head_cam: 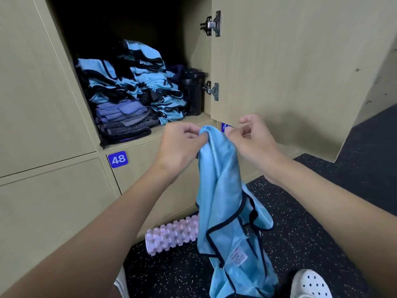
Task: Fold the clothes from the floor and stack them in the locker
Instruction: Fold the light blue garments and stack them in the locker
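A light blue bib with dark trim [225, 203] hangs down in front of me, unfolded, with a white label near its lower part. My left hand [179, 145] pinches its top edge on the left. My right hand [250, 136] pinches the same top edge on the right, the two hands close together. Behind them the locker [189, 123] stands open. Inside it lie stacks of folded blue bibs [137, 80] on top of folded purple and grey clothes [124, 119].
A black bottle [193, 93] stands at the locker's right side. The open locker door [279, 61] hangs to the right. A pink foam roller [171, 235] lies on the dark speckled floor [300, 222] below. A white clog [311, 284] shows at bottom right. The closed locker 48 [117, 159] is underneath.
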`<state>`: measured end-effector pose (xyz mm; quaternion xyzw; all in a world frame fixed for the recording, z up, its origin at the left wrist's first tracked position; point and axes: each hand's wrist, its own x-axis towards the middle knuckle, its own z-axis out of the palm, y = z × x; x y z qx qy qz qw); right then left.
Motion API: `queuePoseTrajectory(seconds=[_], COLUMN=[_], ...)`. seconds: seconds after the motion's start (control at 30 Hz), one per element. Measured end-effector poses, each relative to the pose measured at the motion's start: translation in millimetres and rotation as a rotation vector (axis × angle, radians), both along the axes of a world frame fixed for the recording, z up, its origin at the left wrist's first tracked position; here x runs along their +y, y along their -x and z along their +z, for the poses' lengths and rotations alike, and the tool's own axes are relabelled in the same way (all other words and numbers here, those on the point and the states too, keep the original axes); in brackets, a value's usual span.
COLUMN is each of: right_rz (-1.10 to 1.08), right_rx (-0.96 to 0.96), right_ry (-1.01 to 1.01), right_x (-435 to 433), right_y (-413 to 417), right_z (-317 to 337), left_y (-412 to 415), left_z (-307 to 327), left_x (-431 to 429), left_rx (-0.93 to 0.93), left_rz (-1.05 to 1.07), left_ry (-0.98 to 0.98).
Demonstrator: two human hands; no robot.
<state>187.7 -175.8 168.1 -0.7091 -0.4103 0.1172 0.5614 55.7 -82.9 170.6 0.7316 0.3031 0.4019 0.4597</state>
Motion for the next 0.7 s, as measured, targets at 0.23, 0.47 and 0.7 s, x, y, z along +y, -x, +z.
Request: queuePoseTrajectory(seconds=[0.23,0.47,0.7], right_rz=[0.253,0.117,0.130], right_rx=[-0.121,-0.183,0.165], right_ry=[0.263,0.141,-0.023], right_x=[-1,2,-3], right_y=[13,0,5], right_z=[-13,-7,13], left_y=[-1,20,26], left_z=[17,15,10], left_x=[1,30,21], left_rx=[-0.151,-0.027,0.173], left_rz=[0.077,0.187,0.031], left_ry=[0.022,-0.079,-0.202])
